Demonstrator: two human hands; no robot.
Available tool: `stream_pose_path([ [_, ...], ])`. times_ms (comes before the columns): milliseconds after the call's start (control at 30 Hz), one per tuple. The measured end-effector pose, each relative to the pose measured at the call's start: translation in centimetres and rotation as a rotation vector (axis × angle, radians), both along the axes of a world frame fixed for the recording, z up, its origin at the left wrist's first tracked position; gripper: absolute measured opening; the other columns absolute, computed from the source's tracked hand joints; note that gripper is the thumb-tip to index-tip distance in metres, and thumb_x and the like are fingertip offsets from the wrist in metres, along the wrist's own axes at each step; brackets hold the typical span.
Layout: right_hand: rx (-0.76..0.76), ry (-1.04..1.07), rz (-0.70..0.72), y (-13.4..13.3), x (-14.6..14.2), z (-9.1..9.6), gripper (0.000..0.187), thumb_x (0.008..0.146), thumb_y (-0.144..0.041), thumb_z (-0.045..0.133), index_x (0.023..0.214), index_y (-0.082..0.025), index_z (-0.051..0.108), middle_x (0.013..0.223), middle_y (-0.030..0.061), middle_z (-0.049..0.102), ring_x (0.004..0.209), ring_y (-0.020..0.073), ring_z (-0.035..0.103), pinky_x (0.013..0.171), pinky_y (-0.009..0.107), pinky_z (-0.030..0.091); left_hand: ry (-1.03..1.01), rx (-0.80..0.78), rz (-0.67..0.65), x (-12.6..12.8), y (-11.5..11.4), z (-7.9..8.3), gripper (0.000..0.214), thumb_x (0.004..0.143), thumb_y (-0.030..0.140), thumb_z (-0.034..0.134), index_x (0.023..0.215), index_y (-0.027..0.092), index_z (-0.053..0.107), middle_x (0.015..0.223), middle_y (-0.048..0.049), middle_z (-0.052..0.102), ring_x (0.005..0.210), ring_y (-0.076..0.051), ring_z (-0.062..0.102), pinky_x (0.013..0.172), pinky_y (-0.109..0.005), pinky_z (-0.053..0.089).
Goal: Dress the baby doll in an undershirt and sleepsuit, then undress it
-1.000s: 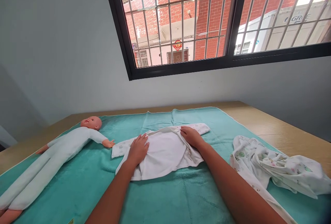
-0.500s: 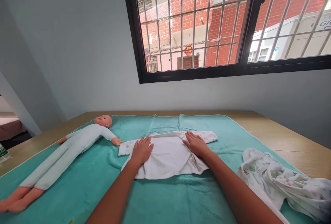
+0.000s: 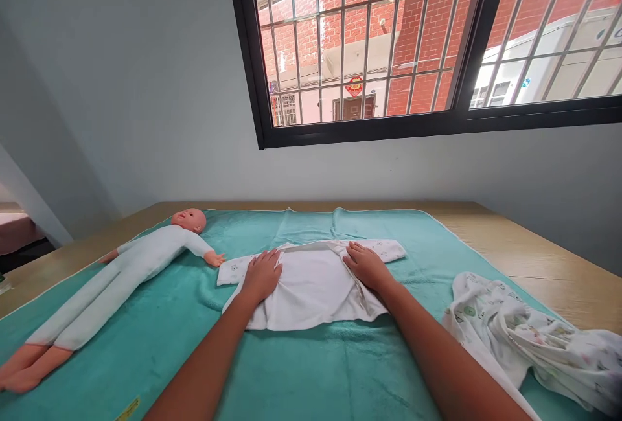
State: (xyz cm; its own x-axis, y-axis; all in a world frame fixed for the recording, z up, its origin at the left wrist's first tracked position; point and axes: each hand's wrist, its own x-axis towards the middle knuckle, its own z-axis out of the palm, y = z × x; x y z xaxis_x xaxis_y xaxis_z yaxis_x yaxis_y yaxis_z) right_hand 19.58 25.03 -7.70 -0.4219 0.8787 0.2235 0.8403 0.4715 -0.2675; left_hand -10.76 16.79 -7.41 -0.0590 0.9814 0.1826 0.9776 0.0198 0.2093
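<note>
A small white baby shirt (image 3: 311, 291) lies spread out in front of me, its patterned sleeves stretched to both sides. My left hand (image 3: 263, 275) rests flat on its left part near the sleeve, fingers extended. On the opposite side, my right hand (image 3: 368, 265) presses flat near the right shoulder and the opening edge. Neither hand grips the cloth. The left sleeve's cuff lies close to the hand of a baby doll (image 3: 150, 259), which lies on its back in a white suit.
Beneath everything is a green towel (image 3: 291, 375) on a wooden table (image 3: 544, 272). Crumpled printed baby clothes (image 3: 525, 337) lie at the right. Behind the table is a wall with a barred window (image 3: 359, 52). A yellowish tag (image 3: 127, 409) shows at the towel's front left.
The view has tilted and shifted slightly, so the table items sit a little higher and further left. Both hands stay flat on the shirt.
</note>
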Motion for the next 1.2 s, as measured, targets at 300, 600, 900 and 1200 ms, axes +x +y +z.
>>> stream_pose_path([
  [300, 0.008, 0.025, 0.005, 0.0, 0.0, 0.0, 0.041, 0.094, -0.034, 0.040, 0.127, -0.016, 0.058, 0.146, 0.0113, 0.041, 0.139, 0.0234, 0.032, 0.114, 0.038, 0.025, -0.035, 0.012, 0.006, 0.1, -0.2, 0.3, 0.048, 0.092, 0.033, 0.036, 0.137, 0.021, 0.048, 0.147, -0.0044, 0.045, 0.138, -0.025, 0.035, 0.114, -0.044, 0.024],
  [600, -0.007, 0.035, 0.019, 0.3, 0.5, 0.1, 0.043, 0.094, -0.036, 0.039, 0.128, -0.018, 0.059, 0.145, 0.0103, 0.043, 0.138, 0.0233, 0.035, 0.114, 0.038, 0.026, -0.223, 0.265, -0.002, 0.2, -0.7, 1.3, 0.036, 0.090, 0.019, 0.039, 0.115, 0.019, 0.065, 0.127, -0.0051, 0.063, 0.124, -0.018, 0.051, 0.108, -0.032, 0.036],
  [900, -0.029, 0.072, 0.010, -0.2, 0.7, 0.4, 0.044, 0.092, -0.034, 0.041, 0.130, -0.018, 0.058, 0.145, 0.0087, 0.042, 0.138, 0.0230, 0.034, 0.115, 0.039, 0.026, -0.275, 0.173, -0.012, 0.4, -1.2, 1.7, 0.033, 0.090, 0.023, 0.042, 0.111, 0.024, 0.067, 0.120, -0.0030, 0.068, 0.110, -0.019, 0.060, 0.097, -0.030, 0.042],
  [1200, -0.008, 0.010, 0.000, 0.4, 0.5, -0.1, 0.047, 0.093, -0.035, 0.038, 0.132, -0.015, 0.055, 0.146, 0.0081, 0.040, 0.138, 0.0229, 0.034, 0.115, 0.037, 0.026, -0.297, 0.154, 0.001, 0.3, -1.1, 1.8, 0.033, 0.090, 0.024, 0.043, 0.112, 0.024, 0.067, 0.123, -0.0031, 0.066, 0.113, -0.018, 0.058, 0.100, -0.030, 0.039],
])
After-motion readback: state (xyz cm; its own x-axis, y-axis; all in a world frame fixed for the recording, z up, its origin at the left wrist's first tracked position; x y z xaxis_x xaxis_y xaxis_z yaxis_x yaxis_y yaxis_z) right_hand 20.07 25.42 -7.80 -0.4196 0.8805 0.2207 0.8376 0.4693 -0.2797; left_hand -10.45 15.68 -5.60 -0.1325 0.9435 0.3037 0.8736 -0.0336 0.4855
